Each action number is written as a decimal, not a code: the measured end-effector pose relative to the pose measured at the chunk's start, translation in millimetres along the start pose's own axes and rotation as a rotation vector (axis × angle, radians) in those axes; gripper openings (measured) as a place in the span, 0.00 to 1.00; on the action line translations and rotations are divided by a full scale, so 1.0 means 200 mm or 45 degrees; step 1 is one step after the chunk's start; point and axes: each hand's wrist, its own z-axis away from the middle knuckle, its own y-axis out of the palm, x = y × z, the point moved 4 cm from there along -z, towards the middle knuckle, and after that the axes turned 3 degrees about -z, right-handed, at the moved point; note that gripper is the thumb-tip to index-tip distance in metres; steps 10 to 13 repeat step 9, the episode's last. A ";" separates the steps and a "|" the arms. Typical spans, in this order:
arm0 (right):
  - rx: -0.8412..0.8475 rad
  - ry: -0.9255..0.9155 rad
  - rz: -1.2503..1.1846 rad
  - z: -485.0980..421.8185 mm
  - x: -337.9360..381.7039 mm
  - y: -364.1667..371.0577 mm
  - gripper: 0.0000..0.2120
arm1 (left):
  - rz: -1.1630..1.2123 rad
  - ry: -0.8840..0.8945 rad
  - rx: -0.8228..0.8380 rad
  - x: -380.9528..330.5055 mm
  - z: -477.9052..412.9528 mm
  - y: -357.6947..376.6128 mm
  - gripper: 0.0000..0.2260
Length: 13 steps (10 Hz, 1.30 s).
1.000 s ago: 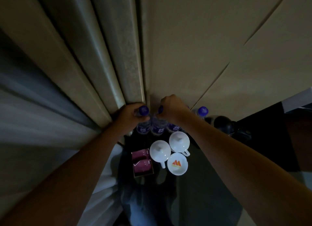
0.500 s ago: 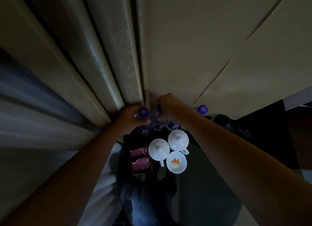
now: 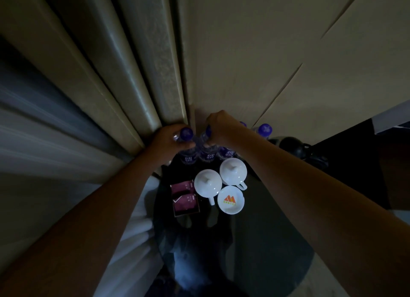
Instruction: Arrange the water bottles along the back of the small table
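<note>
The dark small table [image 3: 261, 236] meets curtain [image 3: 124, 79] and wall [image 3: 255, 52] at its far edge; there the left hand [image 3: 165, 139] and right hand [image 3: 218, 128] each grasp a water bottle's neck.

Very dim, underexposed frame. Faint light falls on the curtain folds [image 3: 124, 79] and the wall panels [image 3: 266, 52]; the desk [image 3: 266, 241] is near black with a weak reflection. White lidded cups [image 3: 208, 183] are the brightest spots, small glints on them. Strong wide-angle stretch at the edges, left edge smeared, forearms soft.
</note>
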 end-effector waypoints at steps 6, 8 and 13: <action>-0.072 -0.006 -0.066 0.05 0.03 0.02 0.27 | -0.073 -0.003 0.012 0.01 0.02 0.02 0.17; -0.058 0.084 -0.104 0.10 0.04 -0.03 0.21 | -0.170 -0.013 -0.099 -0.06 0.08 0.03 0.28; -0.197 0.142 -0.129 0.17 0.02 -0.09 0.18 | -0.411 0.157 -0.230 -0.17 0.15 0.02 0.19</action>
